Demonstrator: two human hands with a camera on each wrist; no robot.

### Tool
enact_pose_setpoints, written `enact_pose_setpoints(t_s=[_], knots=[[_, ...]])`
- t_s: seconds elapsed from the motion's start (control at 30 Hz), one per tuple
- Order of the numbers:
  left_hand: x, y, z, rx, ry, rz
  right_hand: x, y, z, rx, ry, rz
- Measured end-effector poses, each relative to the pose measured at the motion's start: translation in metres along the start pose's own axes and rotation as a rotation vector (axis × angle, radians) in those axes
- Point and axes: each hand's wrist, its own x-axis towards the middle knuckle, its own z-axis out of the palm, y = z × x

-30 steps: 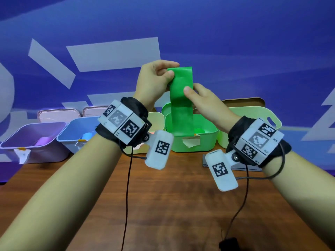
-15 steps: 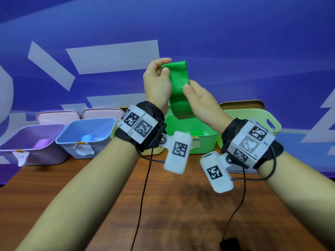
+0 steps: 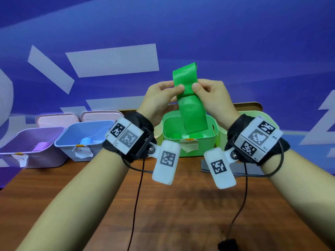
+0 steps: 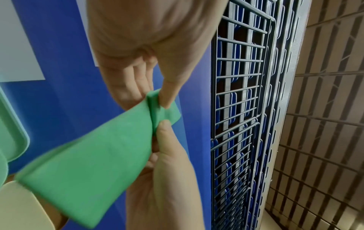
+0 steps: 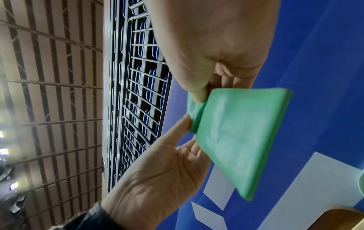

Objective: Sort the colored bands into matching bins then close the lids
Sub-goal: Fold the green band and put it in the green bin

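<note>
Left hand [image 3: 161, 95]: thumb and fingers pinch the left edge of the green band [image 3: 190, 105], partway down its length.
Right hand [image 3: 211, 94]: pinches the opposite edge at the same height, thumb pressed on the front face.
Green band: held upright in the air, its top end curling over above the hands, its lower end hanging into the mouth of the green bin [image 3: 213, 142].
Step in hand: folding or gathering the band, by the look of it, right above its matching bin.
Next move calls for: lowering both hands and letting go so the whole band falls inside the rim.
Other bins: the purple bin [image 3: 45, 156] and blue bin [image 3: 68, 151] stand open on the counter [image 3: 181, 214], each with a piece of its own colour inside; lids lean behind.
</note>
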Motion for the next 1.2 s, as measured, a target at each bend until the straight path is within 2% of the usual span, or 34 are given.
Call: enact_pose_setpoints(t_s=[0.07,0.17,0.3,0.4,0.5,0.63,0.77,0.97,1.13,1.2], knots=[[-0.001,-0.002,-0.001,-0.015,0.058,0.062,-0.003,-0.006,-0.003,0.025,-0.052,0.019],[-0.002,-0.002,-0.005,0.071,0.064,0.17,-0.002,-0.015,-0.009,0.109,-0.105,0.042],[-0.003,-0.002,-0.005,0.249,0.054,0.318,0.005,-0.022,-0.013,0.134,-0.029,-0.011],[-0.005,-0.002,-0.005,0.283,0.045,0.363,0.009,-0.024,-0.014,0.176,0.033,-0.006],[-0.008,-0.002,-0.004,0.223,-0.023,0.261,0.011,-0.029,-0.015,0.262,0.047,-0.015],[-0.011,-0.005,-0.004,0.248,-0.203,-0.052,0.011,-0.034,-0.015,0.277,0.029,-0.044],[-0.013,-0.005,-0.003,0.147,-0.194,-0.093,0.007,-0.03,-0.02,0.255,0.011,-0.057],[-0.014,0.001,-0.005,-0.214,-0.243,-0.202,-0.006,-0.019,-0.025,0.16,-0.06,-0.099],[-0.015,0.005,-0.011,-0.565,-0.173,-0.307,-0.015,-0.016,-0.028,-0.055,-0.208,-0.143],[-0.013,0.005,-0.014,-0.547,-0.123,-0.299,-0.016,-0.013,-0.028,-0.099,-0.229,-0.131]])
